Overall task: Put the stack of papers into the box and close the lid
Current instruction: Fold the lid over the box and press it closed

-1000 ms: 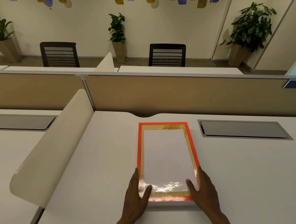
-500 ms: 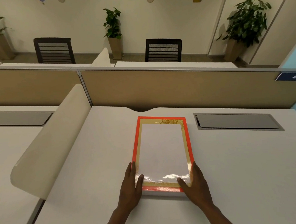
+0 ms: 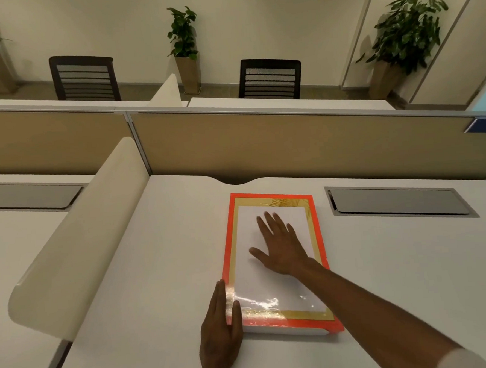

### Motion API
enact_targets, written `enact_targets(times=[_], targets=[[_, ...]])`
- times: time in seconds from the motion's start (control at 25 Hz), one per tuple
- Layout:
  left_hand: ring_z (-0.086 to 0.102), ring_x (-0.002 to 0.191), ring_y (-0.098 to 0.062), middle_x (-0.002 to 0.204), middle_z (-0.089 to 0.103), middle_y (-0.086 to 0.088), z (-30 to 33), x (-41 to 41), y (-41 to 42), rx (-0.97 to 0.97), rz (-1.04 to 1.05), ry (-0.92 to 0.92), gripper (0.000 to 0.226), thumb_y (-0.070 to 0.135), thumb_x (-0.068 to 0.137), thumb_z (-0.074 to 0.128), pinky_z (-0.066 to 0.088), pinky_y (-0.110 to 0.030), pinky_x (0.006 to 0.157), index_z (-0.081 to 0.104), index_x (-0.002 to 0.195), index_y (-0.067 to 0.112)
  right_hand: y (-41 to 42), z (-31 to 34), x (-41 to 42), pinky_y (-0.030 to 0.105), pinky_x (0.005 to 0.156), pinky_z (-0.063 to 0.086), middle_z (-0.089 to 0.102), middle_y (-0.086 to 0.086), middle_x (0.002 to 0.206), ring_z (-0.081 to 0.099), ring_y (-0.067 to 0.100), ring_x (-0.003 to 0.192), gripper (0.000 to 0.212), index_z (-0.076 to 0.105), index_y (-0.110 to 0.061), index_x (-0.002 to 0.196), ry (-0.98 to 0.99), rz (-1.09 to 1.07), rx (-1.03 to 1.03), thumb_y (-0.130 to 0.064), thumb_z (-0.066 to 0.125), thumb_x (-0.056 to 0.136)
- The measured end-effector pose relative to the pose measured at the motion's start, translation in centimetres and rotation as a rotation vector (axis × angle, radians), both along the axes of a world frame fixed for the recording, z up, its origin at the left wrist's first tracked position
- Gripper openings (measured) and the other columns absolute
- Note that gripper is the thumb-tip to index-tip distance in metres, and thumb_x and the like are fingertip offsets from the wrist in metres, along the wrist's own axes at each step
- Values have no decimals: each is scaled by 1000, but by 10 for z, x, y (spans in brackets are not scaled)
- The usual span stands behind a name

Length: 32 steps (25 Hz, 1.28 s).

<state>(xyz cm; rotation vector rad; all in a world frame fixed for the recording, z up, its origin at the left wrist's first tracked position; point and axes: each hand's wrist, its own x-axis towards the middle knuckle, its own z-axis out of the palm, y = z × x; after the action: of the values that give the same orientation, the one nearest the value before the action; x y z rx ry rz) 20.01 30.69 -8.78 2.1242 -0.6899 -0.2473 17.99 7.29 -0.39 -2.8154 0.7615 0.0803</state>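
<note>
While boxed: one stack (image 3: 274, 256), two hands (image 3: 282, 246).

Two chairs (image 3: 84, 78) and potted plants (image 3: 184, 42) beyond partition (image 3: 290, 144).

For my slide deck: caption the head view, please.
Right hand flat on the box lid, left hand against its near-left corner.

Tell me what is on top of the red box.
The right hand lies flat on the red box's white lid panel. The left hand touches its near left corner. The box's inside is covered.
</note>
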Motion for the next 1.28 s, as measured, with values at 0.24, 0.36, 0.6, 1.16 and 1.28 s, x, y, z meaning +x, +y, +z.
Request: enact_targets(times=[0.24, 0.36, 0.6, 1.16, 1.28], targets=[[54, 136, -20, 155, 45, 2, -3, 5, 1, 4, -26, 57, 61, 38, 95, 56, 36, -22, 108, 26, 149, 31, -10, 14, 101, 59, 120, 6, -13, 4, 165, -10, 31, 151, 91, -5, -20, 156, 234, 88, 51, -70, 33, 91], [58, 133, -20, 153, 48, 4, -4, 5, 0, -15, -16, 28, 61, 43, 93, 53, 40, -23, 105, 29, 147, 32, -16, 9, 113, 58, 121, 4, -14, 2, 165, -11, 30, 151, 92, -7, -20, 156, 292, 60, 82, -72, 31, 90], [51, 138, -13, 153, 33, 18, -5, 7, -1, -22, 0, -8, 65, 56, 94, 40, 36, -18, 107, 30, 153, 30, -20, 10, 106, 51, 123, 8, -2, 3, 166, -2, 27, 152, 92, 4, -20, 157, 115, -8, 188, -73, 35, 89], [44, 140, 0, 156, 42, 15, -2, 5, 5, -43, 14, -82, 61, 51, 99, 39, 35, -9, 109, 29, 156, 31, 7, -49, -89, 49, 114, 33, 7, 3, 166, 13, 28, 151, 89, 6, -14, 156, -84, -507, 105, -68, 32, 91], [47, 140, -8, 156, 45, 8, -1, 5, 5, -33, -2, -97, 60, 45, 99, 42, 41, -20, 110, 32, 155, 26, 4, -47, -89, 49, 115, 30, 3, 3, 166, 11, 28, 151, 87, 4, -14, 156, -75, -485, 145, -65, 36, 93]])
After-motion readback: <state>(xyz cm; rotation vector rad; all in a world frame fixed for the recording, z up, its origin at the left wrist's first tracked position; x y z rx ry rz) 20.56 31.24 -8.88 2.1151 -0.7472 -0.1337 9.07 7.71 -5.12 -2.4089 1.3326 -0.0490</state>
